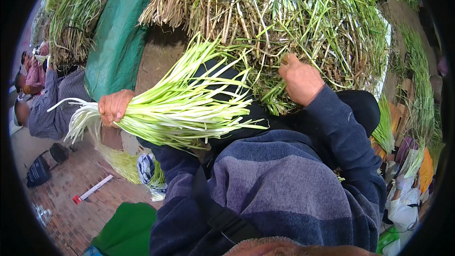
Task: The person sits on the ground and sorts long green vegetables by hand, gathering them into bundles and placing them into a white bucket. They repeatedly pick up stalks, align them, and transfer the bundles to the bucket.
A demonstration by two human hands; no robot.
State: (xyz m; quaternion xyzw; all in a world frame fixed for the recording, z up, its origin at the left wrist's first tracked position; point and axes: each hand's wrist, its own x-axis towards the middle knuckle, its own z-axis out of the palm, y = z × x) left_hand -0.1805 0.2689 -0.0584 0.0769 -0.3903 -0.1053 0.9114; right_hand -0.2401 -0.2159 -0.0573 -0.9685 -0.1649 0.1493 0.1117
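Observation:
My left hand (116, 107) grips a thick bunch of pale green and white leafy stalks (177, 110) near their white ends. The loose green ends fan out to the right across my lap. My right hand (300, 78) is curled at the lower edge of a large heap of long green stalks (284, 10) with brown, dry lower ends. A few short green pieces (275, 92) stick out just below the curled fingers; whether the hand grips them I cannot tell.
A green tarpaulin-covered bundle (115, 42) and another stalk heap (73, 25) lie at the upper left. A person in a checked shirt (58, 103) is at the left. Paved brick ground (106, 209) shows lower left, with green cloth (124, 229). Stalks (385, 124) lie at the right.

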